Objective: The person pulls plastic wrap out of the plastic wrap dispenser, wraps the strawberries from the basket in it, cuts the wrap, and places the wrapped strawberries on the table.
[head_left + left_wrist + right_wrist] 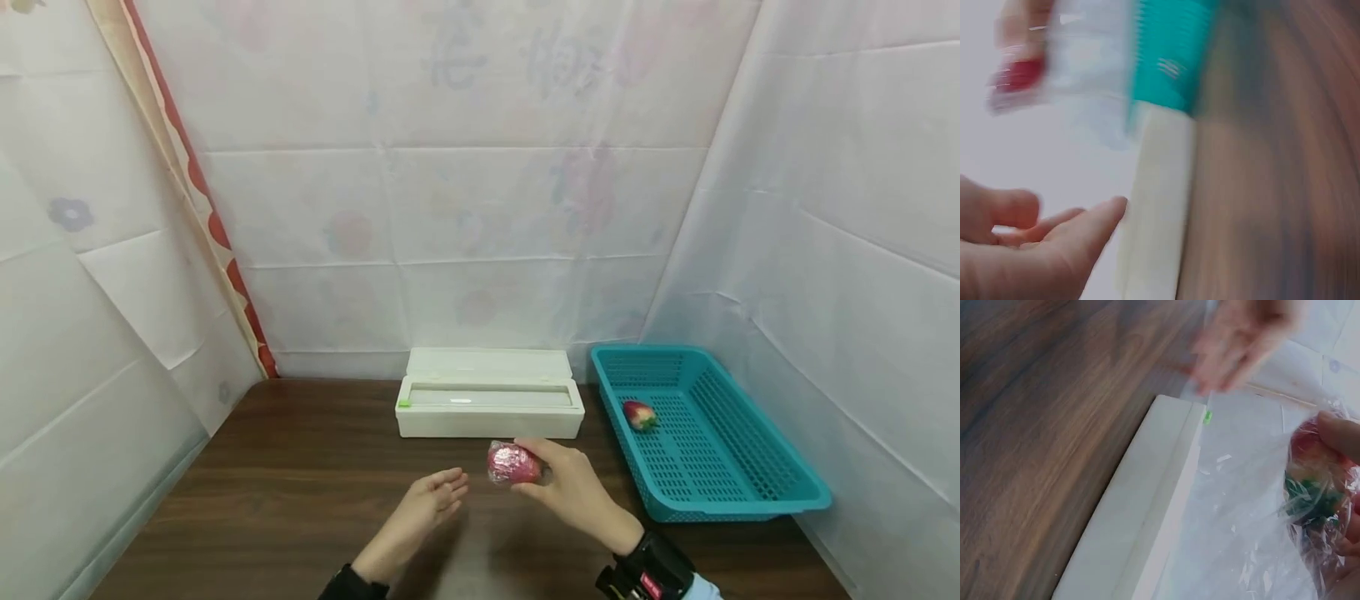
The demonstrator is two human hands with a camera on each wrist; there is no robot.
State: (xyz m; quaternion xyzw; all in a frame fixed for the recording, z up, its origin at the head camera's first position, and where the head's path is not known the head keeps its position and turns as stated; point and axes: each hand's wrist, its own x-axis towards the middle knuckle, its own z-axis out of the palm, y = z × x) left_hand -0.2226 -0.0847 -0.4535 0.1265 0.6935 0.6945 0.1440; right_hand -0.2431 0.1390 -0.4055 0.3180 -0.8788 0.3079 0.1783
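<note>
My right hand (572,490) pinches a red strawberry (512,464) wrapped in clear plastic film, thumb below and fingers above. In the right wrist view the strawberry's green leaves show through the crinkled film (1254,550), which spreads out around it. My left hand (426,507) is held to the left of it, fingers extended and palm turned toward the strawberry, holding nothing. Behind both hands stands a white cling film dispenser (491,423) with its lid raised. The left wrist view is blurred, and my left fingers there overlap the white background.
At the right stands a teal plastic basket (720,505), with another strawberry (640,415) lying in it near its left wall. A green tab (404,403) sits on the dispenser's left end. White cloth (480,208) hangs behind and beside the dark wooden table (300,492).
</note>
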